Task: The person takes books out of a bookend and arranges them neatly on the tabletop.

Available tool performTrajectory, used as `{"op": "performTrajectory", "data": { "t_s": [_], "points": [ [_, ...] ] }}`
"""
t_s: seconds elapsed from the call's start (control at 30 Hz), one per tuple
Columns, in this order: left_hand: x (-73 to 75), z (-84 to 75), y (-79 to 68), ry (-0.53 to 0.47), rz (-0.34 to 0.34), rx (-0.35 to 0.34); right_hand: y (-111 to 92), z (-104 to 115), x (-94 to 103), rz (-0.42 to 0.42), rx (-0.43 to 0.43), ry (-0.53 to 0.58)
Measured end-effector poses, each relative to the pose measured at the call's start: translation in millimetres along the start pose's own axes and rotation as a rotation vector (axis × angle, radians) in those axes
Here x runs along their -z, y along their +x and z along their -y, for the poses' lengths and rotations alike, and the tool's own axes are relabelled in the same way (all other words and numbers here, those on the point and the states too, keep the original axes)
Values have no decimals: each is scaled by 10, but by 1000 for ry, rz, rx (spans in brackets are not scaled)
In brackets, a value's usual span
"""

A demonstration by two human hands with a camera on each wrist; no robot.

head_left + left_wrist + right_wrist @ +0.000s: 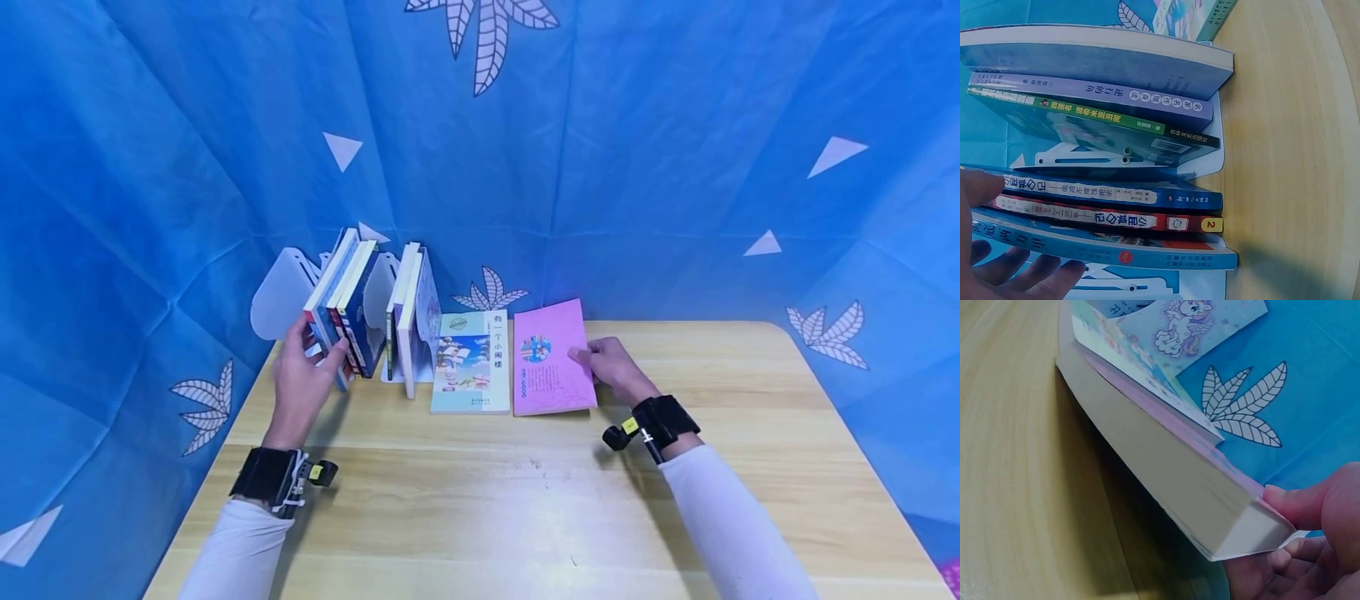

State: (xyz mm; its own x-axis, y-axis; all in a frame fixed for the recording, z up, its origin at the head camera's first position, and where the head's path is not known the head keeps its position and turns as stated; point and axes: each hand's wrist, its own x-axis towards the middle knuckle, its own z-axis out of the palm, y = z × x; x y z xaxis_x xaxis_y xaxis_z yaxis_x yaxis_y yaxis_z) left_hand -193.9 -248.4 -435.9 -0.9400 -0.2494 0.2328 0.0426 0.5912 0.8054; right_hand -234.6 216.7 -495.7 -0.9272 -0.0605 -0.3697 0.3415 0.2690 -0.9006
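Observation:
My left hand (303,375) grips a few upright books at the left end of the row. In the left wrist view its thumb is at a blue-spined book (1191,199) and its fingers are on the outer light blue book (1166,257). A red-spined book (1147,220) stands between them. With its thumb on the cover and fingers beneath, my right hand (617,367) pinches the right edge of a thick pink book (555,379). That edge is raised off the table in the right wrist view. Left of it lies a green-bordered book (468,404) with a picture cover.
White bookends (281,296) stand at the left end of the row. Nearer the middle, more upright books (405,333) lean by a bookend with a unicorn print (1216,337). Blue cloth (645,167) hangs behind the wooden table (480,508).

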Motion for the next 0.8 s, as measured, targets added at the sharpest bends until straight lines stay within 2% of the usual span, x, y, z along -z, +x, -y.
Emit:
{"op": "performTrajectory", "data": {
  "t_s": [0.2,0.53,0.8],
  "points": [
    [-10,11,0,4,5,-4,24,-8,-32,-16,-13,-30],
    [21,29,11,-12,34,22,88,43,-87,-67,-13,-190],
    [-24,65,38,6,38,-45,101,70,-75,-98,-24,-333]
  ]
}}
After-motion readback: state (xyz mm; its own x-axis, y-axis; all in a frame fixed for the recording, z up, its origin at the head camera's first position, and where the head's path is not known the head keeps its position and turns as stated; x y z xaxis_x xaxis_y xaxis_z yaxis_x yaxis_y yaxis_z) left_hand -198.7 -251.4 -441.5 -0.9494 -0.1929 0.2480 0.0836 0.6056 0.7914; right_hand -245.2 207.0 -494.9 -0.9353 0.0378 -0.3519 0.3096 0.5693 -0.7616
